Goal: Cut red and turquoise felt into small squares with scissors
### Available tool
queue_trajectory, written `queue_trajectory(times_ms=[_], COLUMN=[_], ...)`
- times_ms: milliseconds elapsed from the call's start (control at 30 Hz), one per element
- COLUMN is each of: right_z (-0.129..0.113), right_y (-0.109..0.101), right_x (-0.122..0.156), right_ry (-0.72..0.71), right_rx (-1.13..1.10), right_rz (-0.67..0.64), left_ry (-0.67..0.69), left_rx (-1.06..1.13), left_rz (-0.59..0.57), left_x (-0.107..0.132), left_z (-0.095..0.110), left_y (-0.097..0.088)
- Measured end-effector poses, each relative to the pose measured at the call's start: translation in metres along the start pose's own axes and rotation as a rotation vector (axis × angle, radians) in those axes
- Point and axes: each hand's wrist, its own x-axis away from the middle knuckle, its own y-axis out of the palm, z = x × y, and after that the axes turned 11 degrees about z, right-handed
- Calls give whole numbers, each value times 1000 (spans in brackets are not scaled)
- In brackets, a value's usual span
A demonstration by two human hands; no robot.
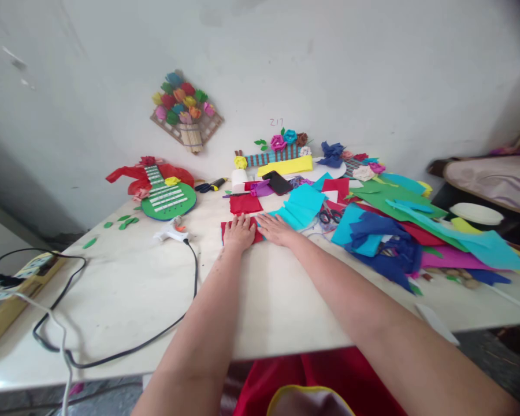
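Observation:
Both hands lie on the table with fingers stretched forward. My left hand (pixel 240 232) rests flat on a folded red sheet (pixel 225 230), which looks like crepe paper and is partly hidden under the fingers. Beside it, my right hand (pixel 277 230) is flat too, its fingertips at the red sheet's right end and against a light blue sheet (pixel 303 206). Just beyond the left fingers lies a second red piece (pixel 245 203). A pair of dark-handled scissors (pixel 330 215) sits to the right of my right hand.
A white glue gun (pixel 173 231) lies to the left, its black cord (pixel 134 348) looping to a power strip (pixel 23 283). Behind it is a green guitar-shaped craft (pixel 169 200). Coloured sheets, including a dark blue bundle (pixel 385 240), crowd the right. A black phone (pixel 279 183) lies at the back.

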Motion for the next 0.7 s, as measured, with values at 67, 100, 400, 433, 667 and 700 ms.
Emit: queue_trajectory(times_ms=[67, 100, 400, 433, 667, 700], right_z=[-1, -2, 1, 1, -1, -1], right_y=[-2, -2, 3, 4, 1, 1], right_x=[1, 1, 1, 1, 4, 4], right_ry=[5, 11, -84, -88, -97, -106], right_rx=[-6, -10, -31, -36, -36, -37], right_rz=[-7, -10, 38, 20, 28, 35], left_ry=[0, 0, 1, 2, -3, 2], left_rx=[1, 1, -3, 1, 34, 43], left_rz=[0, 0, -15, -20, -20, -19], left_x=[0, 0, 0, 0, 1, 2], left_z=[0, 0, 0, 0, -1, -1], left_y=[0, 1, -1, -2, -4, -4])
